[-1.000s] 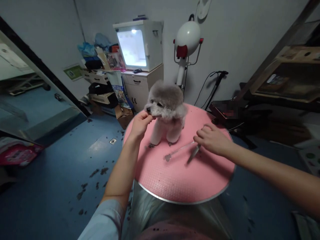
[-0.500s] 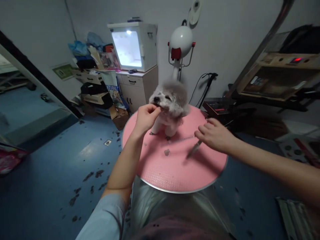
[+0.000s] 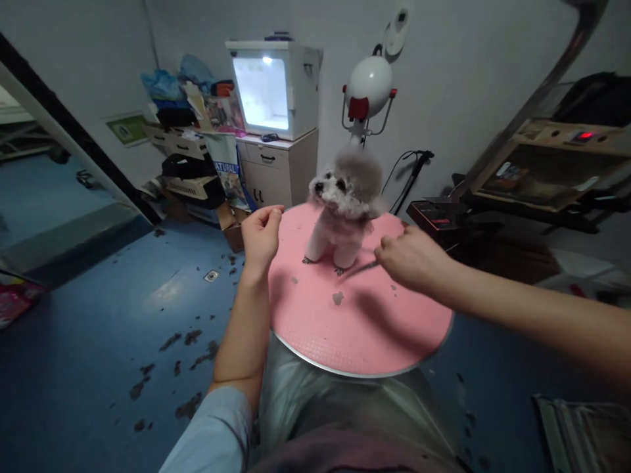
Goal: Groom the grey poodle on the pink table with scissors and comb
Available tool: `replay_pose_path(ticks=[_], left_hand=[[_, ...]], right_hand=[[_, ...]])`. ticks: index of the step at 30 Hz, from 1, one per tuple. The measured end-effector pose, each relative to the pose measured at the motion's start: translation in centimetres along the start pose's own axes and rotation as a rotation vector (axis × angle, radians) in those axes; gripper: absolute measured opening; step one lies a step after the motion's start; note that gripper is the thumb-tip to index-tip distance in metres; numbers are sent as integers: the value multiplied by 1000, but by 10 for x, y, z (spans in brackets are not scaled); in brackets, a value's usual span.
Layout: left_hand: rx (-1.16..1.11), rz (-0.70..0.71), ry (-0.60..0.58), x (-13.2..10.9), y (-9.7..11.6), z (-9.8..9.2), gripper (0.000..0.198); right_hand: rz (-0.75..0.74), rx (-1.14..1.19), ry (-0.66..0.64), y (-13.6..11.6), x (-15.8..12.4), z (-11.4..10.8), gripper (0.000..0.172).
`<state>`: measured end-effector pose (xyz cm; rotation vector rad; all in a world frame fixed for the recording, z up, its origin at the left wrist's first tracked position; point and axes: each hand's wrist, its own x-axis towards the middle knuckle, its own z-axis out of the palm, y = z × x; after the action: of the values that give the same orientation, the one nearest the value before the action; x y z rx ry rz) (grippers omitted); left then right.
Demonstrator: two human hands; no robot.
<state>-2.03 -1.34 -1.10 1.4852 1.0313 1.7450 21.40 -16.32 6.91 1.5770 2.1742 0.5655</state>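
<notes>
A fluffy grey-and-white dog point(image 3: 340, 210) is on the round pink table point(image 3: 315, 341), its front paws planted and its muzzle toward the left. My left hand point(image 3: 261, 236) is held up left of the dog, apart from it, with thumb and fingers pinched together; whatever they hold, if anything, is hidden. In my closed right hand point(image 3: 411, 259) is a pair of scissors point(image 3: 362, 268), its thin blades pointing left toward the dog's front paw. Small grey tufts of hair point(image 3: 338, 298) lie on the tabletop in front of the dog.
Behind the table stands a white round-headed dryer point(image 3: 369, 85). A lit white cabinet point(image 3: 261, 92) sits on drawers at the back left. Dark hair clumps point(image 3: 192, 336) litter the blue floor. At right is a wooden-framed box point(image 3: 552, 164) with a red display.
My left hand has come away from the dog's muzzle, moving left. The dog's head is lifted. In my right hand, the scissors' spread blades now appear as one thin line pointing left.
</notes>
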Motion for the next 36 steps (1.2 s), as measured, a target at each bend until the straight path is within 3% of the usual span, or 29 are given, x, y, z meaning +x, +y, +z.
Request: replay_pose_path(ticks=[3, 7, 11, 13, 15, 17, 19, 20, 22, 24, 25, 28, 30, 32, 36], left_hand=[[-38, -48, -21, -1, -13, 1, 25], [-72, -86, -74, -2, -30, 7, 24], [-253, -200, -161, -32, -46, 21, 45], [-428, -377, -356, -58, -56, 25, 64], [-436, -526, -533, -83, -66, 18, 63], [-264, -520, -684, -101, -79, -5, 50], [-4, -424, -899, -107, -93, -40, 37], [127, -358, -903, -105, -99, -59, 35], [337, -210, -646, -96, -109, -90, 40], [456, -32, -457, -85, -111, -102, 48], [458, -6, -415, -80, -109, -100, 52], [298, -128, -464, -68, -94, -59, 58], [147, -272, -527, -64, -83, -18, 58], [-40, -466, -600, -65, -74, 27, 61], [-400, -902, -694, -91, -65, 109, 72]], right_hand=[[-70, 31, -69, -2, 0, -6, 23], [122, 6, 33, 8, 9, -15, 28], [-31, 379, -102, -6, 9, 13, 19], [-60, 706, -94, -20, 1, 37, 19], [-68, 988, -74, -32, -13, 63, 20], [-82, 1172, -92, -39, -33, 89, 20], [-43, 1267, -130, -43, -56, 116, 23], [30, 1270, -139, -47, -67, 129, 25], [273, 1135, -126, -62, -84, 151, 30], [439, 905, -117, -89, -87, 160, 31], [396, 847, -142, -104, -84, 160, 30], [-41, 969, -158, -134, -67, 147, 28], [-119, 1025, -169, -124, -60, 143, 25], [48, 992, -222, -91, -66, 150, 22], [646, 870, -230, -21, -109, 189, 32]])
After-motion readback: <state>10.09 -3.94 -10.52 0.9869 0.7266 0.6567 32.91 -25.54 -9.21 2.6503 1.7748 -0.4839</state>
